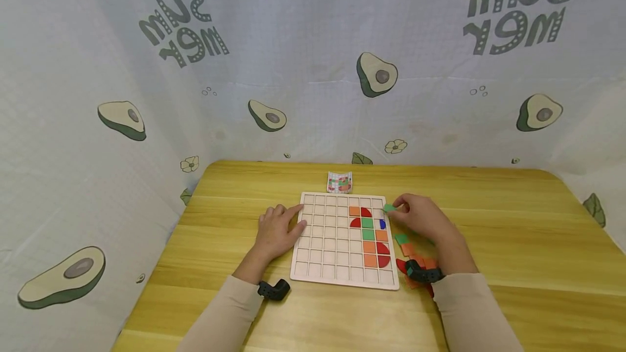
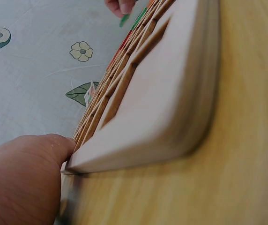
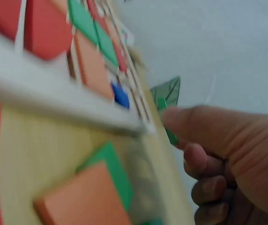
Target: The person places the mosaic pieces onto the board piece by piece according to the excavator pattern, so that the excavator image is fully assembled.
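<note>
A pale wooden grid board (image 1: 330, 259) lies on the table, with orange and green squares, red quarter-round pieces and a blue piece (image 1: 382, 224) in cells on its right side. My right hand (image 1: 424, 216) pinches a green square tile (image 1: 389, 208) between thumb and fingers, close to the board's upper right edge. In the right wrist view that tile (image 3: 168, 123) is seen nearly edge-on. My left hand (image 1: 277, 231) rests at the board's left edge, its thumb and index finger touching the rim. The left wrist view shows only part of this hand (image 2: 24, 180).
A small printed pattern card (image 1: 339, 182) stands behind the board. Loose tiles, such as a green one (image 1: 401, 239) and an orange one (image 1: 407, 249), lie right of the board, partly under my right wrist. A printed curtain (image 1: 313, 69) hangs behind the table.
</note>
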### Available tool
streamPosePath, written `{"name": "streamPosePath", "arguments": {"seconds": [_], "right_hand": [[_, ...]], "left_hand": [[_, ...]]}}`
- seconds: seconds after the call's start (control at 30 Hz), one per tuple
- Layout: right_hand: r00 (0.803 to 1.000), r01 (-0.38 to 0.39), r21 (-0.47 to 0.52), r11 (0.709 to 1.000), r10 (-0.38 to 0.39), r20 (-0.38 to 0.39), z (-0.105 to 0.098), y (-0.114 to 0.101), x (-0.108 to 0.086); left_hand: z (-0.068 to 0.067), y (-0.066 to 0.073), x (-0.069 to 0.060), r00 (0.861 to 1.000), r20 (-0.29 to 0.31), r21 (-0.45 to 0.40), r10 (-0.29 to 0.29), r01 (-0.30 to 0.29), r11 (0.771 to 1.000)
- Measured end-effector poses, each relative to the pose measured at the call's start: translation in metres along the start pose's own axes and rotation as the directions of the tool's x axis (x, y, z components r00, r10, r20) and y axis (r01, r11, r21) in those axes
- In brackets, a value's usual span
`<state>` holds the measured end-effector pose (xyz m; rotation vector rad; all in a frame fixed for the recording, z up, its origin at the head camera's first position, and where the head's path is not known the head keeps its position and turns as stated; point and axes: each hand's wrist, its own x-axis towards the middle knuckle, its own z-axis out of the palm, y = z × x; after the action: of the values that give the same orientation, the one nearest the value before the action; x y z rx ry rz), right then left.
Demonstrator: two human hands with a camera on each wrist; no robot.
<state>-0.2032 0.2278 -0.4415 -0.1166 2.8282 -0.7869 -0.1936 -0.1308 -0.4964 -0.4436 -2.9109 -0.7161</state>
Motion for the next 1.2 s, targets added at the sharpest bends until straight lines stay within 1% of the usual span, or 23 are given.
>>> {"name": "streamPosePath", "arguments": {"seconds": [0.1,0.23,0.37,0.5,0.63,0.77,0.87,0.9,0.97,1.1,1.2], "right_hand": [[0.995,0.074,0.026,0.997,-0.075,0.059,0.004,-0.020,-0.003],[0.977,0.153,0.033,0.988,-0.156,0.148,0.014,-0.046,-0.008],[0.960,0.212,0.017,0.977,-0.211,0.183,0.025,-0.059,-0.010],[0.958,0.229,0.002,0.974,-0.225,0.179,0.032,-0.061,-0.010],[0.962,0.228,-0.018,0.973,-0.223,0.155,0.028,-0.057,-0.009],[0.980,0.163,-0.040,0.986,-0.157,0.126,0.018,-0.052,-0.010],[0.986,0.126,-0.031,0.992,-0.121,0.118,0.014,-0.051,-0.012],[0.985,0.127,-0.027,0.992,-0.123,0.120,0.014,-0.051,-0.012],[0.981,0.156,-0.032,0.987,-0.151,0.123,0.017,-0.052,-0.012],[0.969,0.211,-0.022,0.977,-0.207,0.133,0.030,-0.057,-0.011],[0.969,0.222,-0.029,0.975,-0.217,0.121,0.039,-0.060,-0.010]], "left_hand": [[0.001,0.000,0.000,1.000,0.001,0.002,0.000,0.000,1.000],[0.000,0.000,-0.001,1.000,-0.001,-0.001,0.001,-0.001,1.000],[0.000,0.001,-0.001,1.000,0.003,-0.002,-0.002,0.002,1.000],[0.001,0.000,-0.001,1.000,0.005,0.003,-0.003,0.003,1.000],[0.000,0.001,0.000,1.000,0.002,0.002,-0.002,0.002,1.000],[0.000,0.000,0.000,1.000,0.002,-0.002,-0.001,0.001,1.000],[-0.001,0.000,0.000,1.000,0.005,-0.002,-0.004,0.004,1.000],[-0.001,0.001,0.000,1.000,0.005,-0.003,-0.005,0.005,1.000],[-0.003,0.001,-0.001,1.000,0.007,-0.003,-0.009,0.009,1.000],[-0.003,0.001,-0.001,1.000,0.011,-0.007,-0.011,0.011,1.000],[-0.002,0.002,0.000,1.000,0.015,-0.007,-0.009,0.009,1.000]]}}
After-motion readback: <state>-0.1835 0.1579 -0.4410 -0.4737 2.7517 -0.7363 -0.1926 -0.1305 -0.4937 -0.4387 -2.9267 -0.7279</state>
